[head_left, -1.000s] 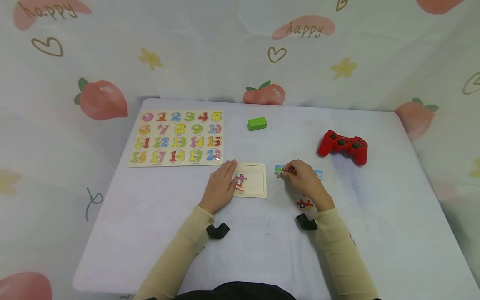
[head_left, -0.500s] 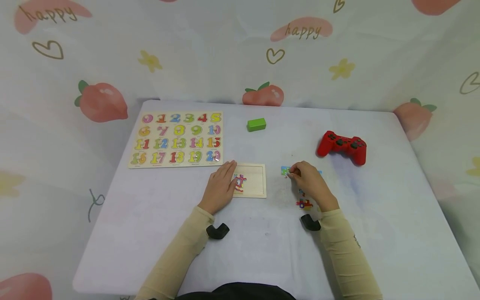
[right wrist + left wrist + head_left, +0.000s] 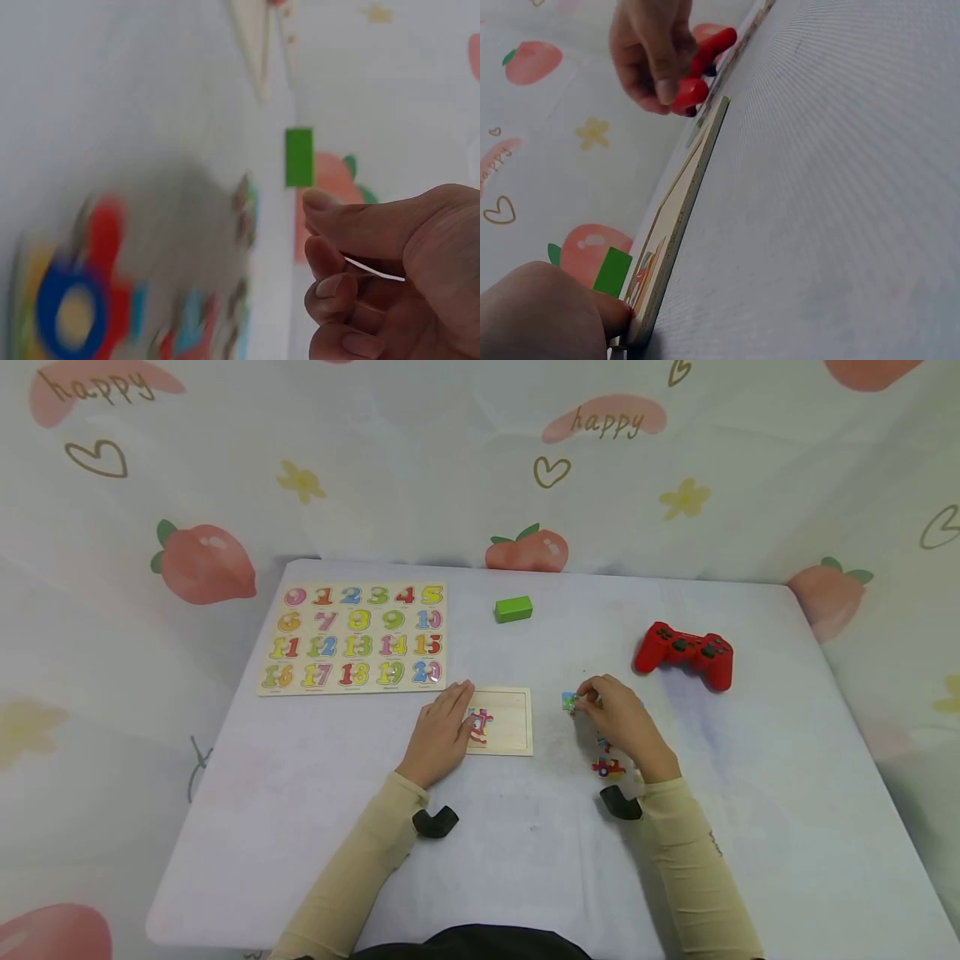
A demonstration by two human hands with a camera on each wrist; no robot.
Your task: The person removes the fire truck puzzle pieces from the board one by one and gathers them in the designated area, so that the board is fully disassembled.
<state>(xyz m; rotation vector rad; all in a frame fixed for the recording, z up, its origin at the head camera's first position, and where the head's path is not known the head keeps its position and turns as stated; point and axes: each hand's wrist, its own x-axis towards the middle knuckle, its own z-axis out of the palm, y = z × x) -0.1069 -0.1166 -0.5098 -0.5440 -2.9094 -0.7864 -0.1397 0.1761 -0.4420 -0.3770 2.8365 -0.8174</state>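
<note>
My left hand (image 3: pixel 438 735) lies with its fingers extended over the left edge of a shallow wooden puzzle tray (image 3: pixel 513 720). Its thumb is beside a pink and red puzzle piece (image 3: pixel 480 727) set in the tray's left part. Over the loose pieces right of the tray hovers my right hand (image 3: pixel 618 718), fingers loosely bent. In the right wrist view a gap shows between its thumb (image 3: pixel 352 217) and forefinger, with nothing seen in it. Below lie a green and blue piece (image 3: pixel 568 702) and a red vehicle piece (image 3: pixel 608 767); others are partly hidden by the hand.
A wooden number board (image 3: pixel 352 639) lies at the back left. Behind the tray stands a green block (image 3: pixel 513 609), and a red game controller (image 3: pixel 684 656) lies at the back right. White cloth covers the table (image 3: pixel 315 827).
My right hand shifted right, then rose slightly. The green and blue piece shows farther right than a second ago. My left hand has stayed on the tray.
</note>
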